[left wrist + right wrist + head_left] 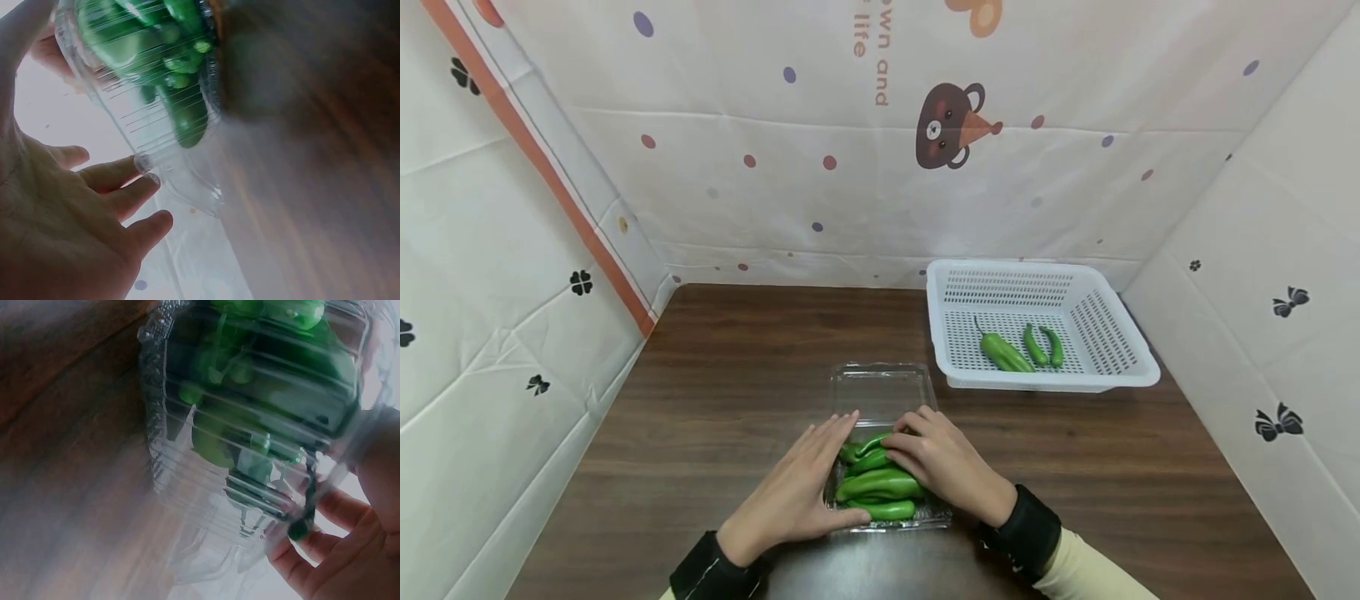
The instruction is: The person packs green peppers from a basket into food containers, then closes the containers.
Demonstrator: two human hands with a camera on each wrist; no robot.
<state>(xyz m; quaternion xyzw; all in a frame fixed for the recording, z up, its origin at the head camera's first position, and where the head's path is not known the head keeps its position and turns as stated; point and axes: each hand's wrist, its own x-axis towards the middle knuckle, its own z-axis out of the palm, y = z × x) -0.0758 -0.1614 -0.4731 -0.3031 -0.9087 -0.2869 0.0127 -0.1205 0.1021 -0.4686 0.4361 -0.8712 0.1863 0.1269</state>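
I have the clear plastic box (883,467) between both hands, its lid (880,392) lying open just beyond my fingertips. My left hand (797,492) lies flat with straight fingers against the box's left wall, steadying it. My right hand (947,467) curls its fingers onto the green peppers (876,483) inside, pinching 1. To lift cleanly, I judge I should keep the left palm pressing and draw 1 pepper out. The white basket (1120,367), beyond my right hand, holds 3 peppers (1018,348).

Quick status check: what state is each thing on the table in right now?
Clear plastic clamshell box: lid open, lying flat behind the tray.
Green peppers in the box: piled, filling the tray.
White perforated plastic basket: upright, holding three green peppers.
Left hand: flat against the box's side.
Right hand: fingers curled over the boxed peppers.
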